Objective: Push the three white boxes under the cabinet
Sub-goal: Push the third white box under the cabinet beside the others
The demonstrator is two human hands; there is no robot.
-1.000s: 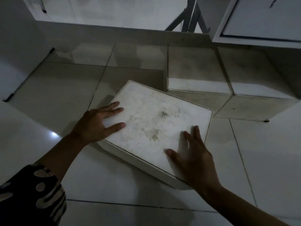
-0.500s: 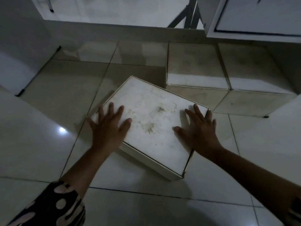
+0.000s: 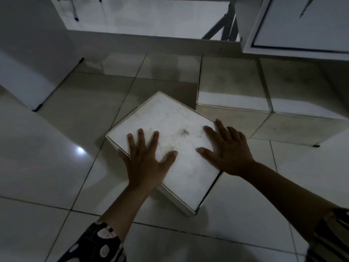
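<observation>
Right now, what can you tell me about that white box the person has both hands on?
The white box is flat and square, with a thin dark seam near its edges, perhaps a lid. Its top looks smudged with greyish stains near the middle. It lies flat on the tiled floor, turned so that one corner points toward the cabinet, short of two other boxes lying beneath it. The left hand and right hand both press on its top with fingers spread.

Dim, murky, glare spot on floor [image 3: 80,149]
</observation>
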